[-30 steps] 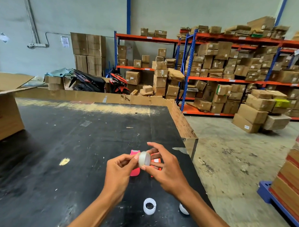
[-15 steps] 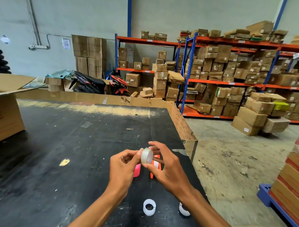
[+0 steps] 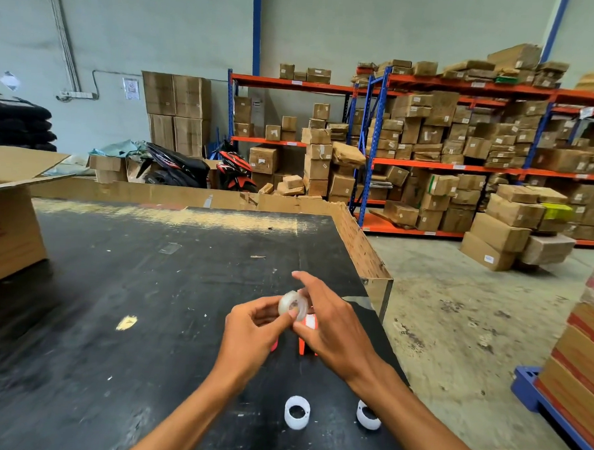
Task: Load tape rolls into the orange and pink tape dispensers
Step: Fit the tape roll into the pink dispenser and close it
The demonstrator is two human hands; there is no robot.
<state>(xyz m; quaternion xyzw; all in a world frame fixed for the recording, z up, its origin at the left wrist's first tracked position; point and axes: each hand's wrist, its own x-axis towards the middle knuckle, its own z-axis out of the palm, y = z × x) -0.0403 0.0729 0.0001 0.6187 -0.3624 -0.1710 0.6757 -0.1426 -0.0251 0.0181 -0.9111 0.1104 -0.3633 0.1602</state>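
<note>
A small clear tape roll [image 3: 293, 303] is pinched between the fingertips of my left hand [image 3: 251, 335] and my right hand [image 3: 331, 331], above the black table [image 3: 115, 302]. Under my hands lie the orange tape dispenser [image 3: 307, 334], partly visible, and the pink tape dispenser [image 3: 274, 345], of which only a sliver shows. Two white tape rolls rest on the table near its front edge: one upright roll [image 3: 297, 412] between my forearms, the other roll [image 3: 368, 415] partly hidden by my right forearm.
An open cardboard box [image 3: 6, 219] stands at the table's left. A cardboard rim [image 3: 359, 241] lines the table's far and right sides. Beyond are orange-and-blue racks [image 3: 461, 164] full of boxes, motorbikes [image 3: 196, 167], and stacked boxes on a blue pallet [image 3: 553, 406] at right.
Both hands with the clear roll have risen slightly and shifted over the dispensers, covering more of the pink one. The roll has turned in my fingers.
</note>
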